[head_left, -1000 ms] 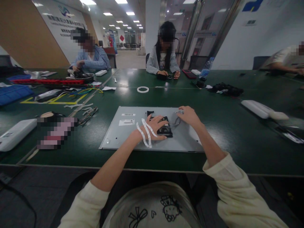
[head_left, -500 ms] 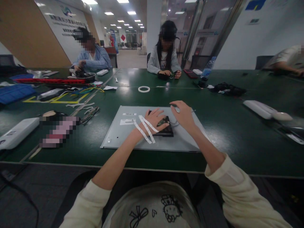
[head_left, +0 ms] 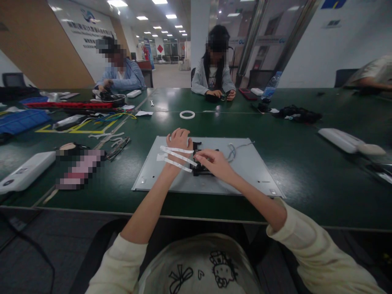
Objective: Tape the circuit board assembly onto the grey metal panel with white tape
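Note:
A flat light-grey panel (head_left: 245, 175) lies on the green table. On it, near the middle, sits a black plastic frame (head_left: 204, 173), partly hidden by my hands; a grey cable (head_left: 232, 152) runs out to its right. My left hand (head_left: 178, 141) is over the panel, left of the frame, back upward, fingers loosely bent and apart. Several white tape strips (head_left: 177, 155) cross its back and wrist, their free ends jutting right. My right hand (head_left: 214, 163) has thumb and fingers pinched above the frame, close to those ends. What is between its fingertips is too small to make out.
A white tape roll (head_left: 187, 114) lies beyond the panel. To the left are glasses (head_left: 119, 148), a pink object (head_left: 82, 167), a white case (head_left: 27, 171) and a blue tray (head_left: 24, 120). A white device (head_left: 339, 141) is on the right. Co-workers sit across the table.
My left hand has moved left and away from me, off the black frame, with the tape strips on it. My right hand has come left and down, its fingers closing into a pinch.

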`<action>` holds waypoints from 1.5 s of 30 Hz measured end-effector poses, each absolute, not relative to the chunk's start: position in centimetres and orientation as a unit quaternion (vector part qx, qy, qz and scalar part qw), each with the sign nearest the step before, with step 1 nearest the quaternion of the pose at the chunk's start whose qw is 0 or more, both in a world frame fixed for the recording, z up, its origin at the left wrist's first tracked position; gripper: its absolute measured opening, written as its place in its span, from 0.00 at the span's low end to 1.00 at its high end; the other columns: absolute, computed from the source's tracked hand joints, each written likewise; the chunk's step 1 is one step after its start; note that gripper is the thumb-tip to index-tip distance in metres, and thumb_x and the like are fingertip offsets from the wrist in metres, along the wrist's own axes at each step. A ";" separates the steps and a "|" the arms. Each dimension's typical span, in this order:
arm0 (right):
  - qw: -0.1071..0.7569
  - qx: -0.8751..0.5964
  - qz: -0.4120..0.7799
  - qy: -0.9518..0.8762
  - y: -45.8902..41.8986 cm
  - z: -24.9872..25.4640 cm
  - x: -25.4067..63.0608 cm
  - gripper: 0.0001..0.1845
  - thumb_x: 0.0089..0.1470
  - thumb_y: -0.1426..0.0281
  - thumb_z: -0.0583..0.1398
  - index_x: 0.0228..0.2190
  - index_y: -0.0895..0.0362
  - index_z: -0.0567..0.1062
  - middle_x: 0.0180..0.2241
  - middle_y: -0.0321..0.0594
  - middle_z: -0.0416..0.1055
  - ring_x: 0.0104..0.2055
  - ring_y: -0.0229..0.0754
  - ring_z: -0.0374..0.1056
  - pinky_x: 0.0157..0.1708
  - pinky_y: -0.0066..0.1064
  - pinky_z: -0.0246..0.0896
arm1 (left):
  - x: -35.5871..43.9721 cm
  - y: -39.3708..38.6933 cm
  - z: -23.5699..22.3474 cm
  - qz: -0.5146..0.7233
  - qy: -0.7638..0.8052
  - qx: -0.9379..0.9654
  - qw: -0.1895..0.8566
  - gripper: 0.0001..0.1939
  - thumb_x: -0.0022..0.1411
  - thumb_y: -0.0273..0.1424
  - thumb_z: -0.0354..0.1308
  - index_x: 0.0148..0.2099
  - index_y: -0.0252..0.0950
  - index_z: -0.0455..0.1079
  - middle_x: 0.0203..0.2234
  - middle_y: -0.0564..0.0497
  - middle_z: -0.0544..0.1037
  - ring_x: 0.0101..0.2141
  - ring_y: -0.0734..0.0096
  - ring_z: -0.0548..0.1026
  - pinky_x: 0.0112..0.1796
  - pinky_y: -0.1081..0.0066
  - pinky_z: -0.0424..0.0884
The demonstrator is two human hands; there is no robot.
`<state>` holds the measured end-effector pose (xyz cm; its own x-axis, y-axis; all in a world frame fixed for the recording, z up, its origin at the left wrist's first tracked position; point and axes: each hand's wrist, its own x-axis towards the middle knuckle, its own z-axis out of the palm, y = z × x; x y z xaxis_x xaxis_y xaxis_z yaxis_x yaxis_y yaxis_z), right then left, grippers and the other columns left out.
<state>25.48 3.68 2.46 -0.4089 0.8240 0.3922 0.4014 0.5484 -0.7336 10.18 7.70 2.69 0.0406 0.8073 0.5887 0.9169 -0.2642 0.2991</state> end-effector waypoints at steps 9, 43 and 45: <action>0.354 -0.344 0.331 -0.804 4.1 1.8 25.5 0.11 0.52 0.65 0.58 0.27 0.59 0.75 0.28 0.38 0.71 0.29 0.35 0.64 0.28 0.25 0.56 | 10.2 7.9 2.0 -0.337 -0.621 -0.701 0.092 0.11 0.60 0.25 0.48 0.44 0.38 0.67 0.44 0.45 0.73 0.49 0.57 0.66 0.51 0.54 0.56; 0.384 -0.495 0.138 -0.768 8.6 0.7 29.7 0.14 0.54 0.63 0.53 0.22 0.57 0.69 0.24 0.37 0.67 0.27 0.36 0.60 0.29 0.27 0.51 | 8.2 9.8 2.2 -0.373 -0.449 -0.686 -0.434 0.23 0.55 0.49 0.52 0.24 0.34 0.68 0.14 0.52 0.70 0.16 0.77 0.67 0.18 0.78 0.59; 0.385 -0.502 0.131 -0.763 8.7 0.6 29.7 0.13 0.53 0.63 0.54 0.23 0.58 0.70 0.24 0.37 0.67 0.28 0.36 0.61 0.29 0.27 0.52 | 8.2 9.6 2.1 -0.371 -0.448 -0.713 -0.391 0.17 0.53 0.42 0.56 0.21 0.34 0.66 0.13 0.55 0.67 0.16 0.78 0.65 0.19 0.78 0.59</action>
<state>29.75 8.72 0.63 -0.1997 0.8670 0.4566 0.6645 0.4623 -0.5872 8.23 9.64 2.14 0.3238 0.9289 0.1795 0.3482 -0.2934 0.8903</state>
